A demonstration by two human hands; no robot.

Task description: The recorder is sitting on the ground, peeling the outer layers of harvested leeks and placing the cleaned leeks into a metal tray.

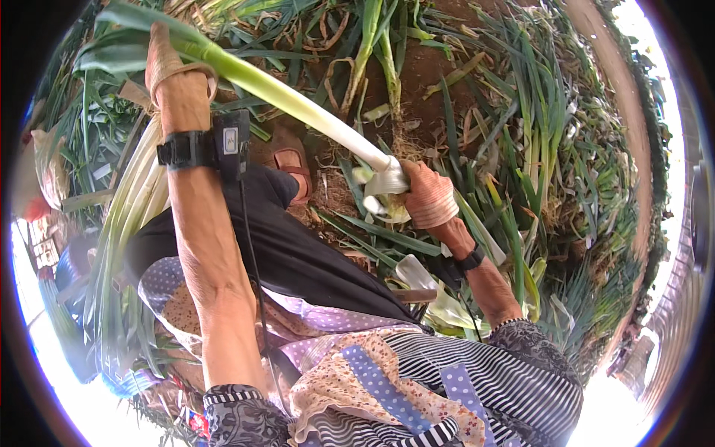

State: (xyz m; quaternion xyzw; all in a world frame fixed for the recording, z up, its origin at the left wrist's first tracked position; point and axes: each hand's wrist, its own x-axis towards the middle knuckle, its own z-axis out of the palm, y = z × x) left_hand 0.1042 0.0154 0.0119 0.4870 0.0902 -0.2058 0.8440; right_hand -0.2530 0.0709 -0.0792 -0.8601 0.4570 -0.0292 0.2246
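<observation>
A long leek stretches slantwise in front of me, green leaves at the upper left and white root end near the middle. My left hand, in a pale work glove, grips it where the leaves begin; part of the leaves hides some fingers. At the white end, my gloved right hand is closed, with a loose pale outer layer curling beside its fingers. Whether the right fingers pinch only that layer or the stem as well, I cannot tell.
Beyond my hands, untrimmed leeks lie on brown soil. Leaf scraps pile up at the right. A bundle of pale leek stalks lies left of my left forearm. My sandalled foot is below the leek.
</observation>
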